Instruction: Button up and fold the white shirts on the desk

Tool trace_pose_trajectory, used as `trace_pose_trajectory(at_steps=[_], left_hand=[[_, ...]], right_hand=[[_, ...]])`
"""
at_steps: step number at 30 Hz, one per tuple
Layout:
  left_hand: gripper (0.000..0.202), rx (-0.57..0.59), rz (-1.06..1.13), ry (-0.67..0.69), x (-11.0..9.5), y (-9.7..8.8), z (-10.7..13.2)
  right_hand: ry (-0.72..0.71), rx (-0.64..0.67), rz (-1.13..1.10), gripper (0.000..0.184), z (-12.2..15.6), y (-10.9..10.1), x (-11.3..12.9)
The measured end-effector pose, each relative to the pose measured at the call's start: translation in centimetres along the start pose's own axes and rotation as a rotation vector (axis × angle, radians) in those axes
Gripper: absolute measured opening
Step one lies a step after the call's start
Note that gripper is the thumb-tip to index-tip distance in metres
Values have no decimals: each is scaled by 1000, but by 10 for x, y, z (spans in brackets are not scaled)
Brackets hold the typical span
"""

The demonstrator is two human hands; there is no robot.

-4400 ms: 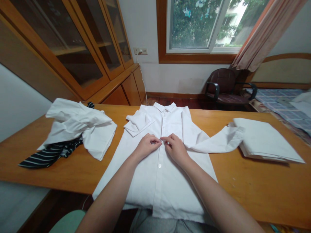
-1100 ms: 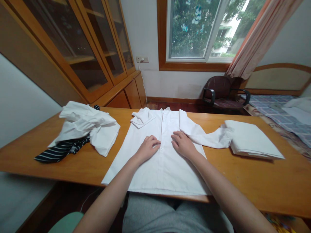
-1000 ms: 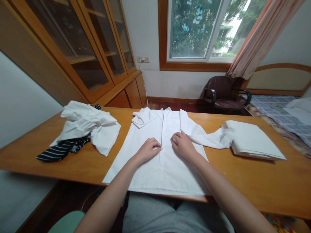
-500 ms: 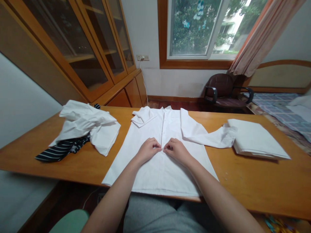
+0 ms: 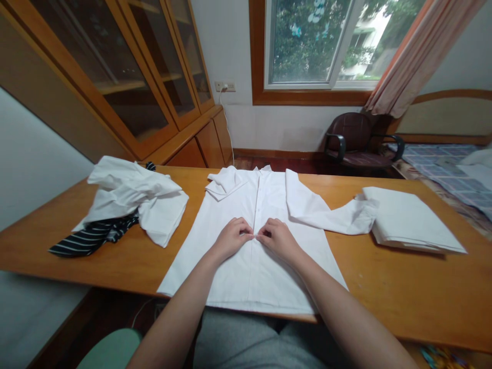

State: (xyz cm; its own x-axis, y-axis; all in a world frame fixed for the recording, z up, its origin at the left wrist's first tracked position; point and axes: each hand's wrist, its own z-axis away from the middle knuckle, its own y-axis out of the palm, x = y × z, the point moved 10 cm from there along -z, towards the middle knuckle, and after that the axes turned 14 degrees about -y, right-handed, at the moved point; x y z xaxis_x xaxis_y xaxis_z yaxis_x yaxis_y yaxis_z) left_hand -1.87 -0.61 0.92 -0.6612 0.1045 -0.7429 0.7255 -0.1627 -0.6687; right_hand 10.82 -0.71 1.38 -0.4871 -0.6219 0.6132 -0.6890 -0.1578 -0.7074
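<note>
A white button-up shirt (image 5: 230, 266) lies flat, front up, on the wooden table (image 5: 403, 287), collar at the far edge. My left hand (image 5: 230, 238) and my right hand (image 5: 279, 238) meet at the shirt's button placket, about halfway down. Both have curled fingers pinching the placket fabric, fingertips almost touching. The shirt's right sleeve (image 5: 326, 215) stretches out toward a folded white stack. Its left sleeve (image 5: 225, 182) is bunched near the collar.
A crumpled white garment (image 5: 134, 197) with a black striped tie (image 5: 88, 238) under it lies at the left. A folded white stack (image 5: 411, 225) sits at the right. Beyond the table are a dark armchair (image 5: 355, 138), glass-door cabinets (image 5: 126, 77) and a window.
The shirt has been slid farther onto the table, so its hem no longer hangs over the near edge. One second ago my hands lay apart on it; now they pinch together at the placket.
</note>
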Motion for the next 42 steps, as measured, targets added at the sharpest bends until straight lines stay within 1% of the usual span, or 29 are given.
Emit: trace_pose_trajectory(at_steps=[6,11,20,27,31,35,42], left_hand=[[6,-19,10,-11,0,-3,0],[6,-5,1,-15,0,-2,0],[7,-17,-4,7,-3,-3,2],[5,-40,21,16,-3,-5,4],[4,-45,26,19,-3,-7,5],[5,-41,27,11,-5,-7,5],[6,-43,32,19,-6,-8,6]], right_hand=[[19,-19,-24,7,0,-2,0],[39,-31,-33,9,0,-3,-2],[60,-35,-22,9,0,-2,-3],[51,-42,-21,9,1,-5,0],[19,-36,-34,7,1,-6,3],[-11,-25,-47,10,1,-6,5],[-13,-19,-39,12,1,-7,6]])
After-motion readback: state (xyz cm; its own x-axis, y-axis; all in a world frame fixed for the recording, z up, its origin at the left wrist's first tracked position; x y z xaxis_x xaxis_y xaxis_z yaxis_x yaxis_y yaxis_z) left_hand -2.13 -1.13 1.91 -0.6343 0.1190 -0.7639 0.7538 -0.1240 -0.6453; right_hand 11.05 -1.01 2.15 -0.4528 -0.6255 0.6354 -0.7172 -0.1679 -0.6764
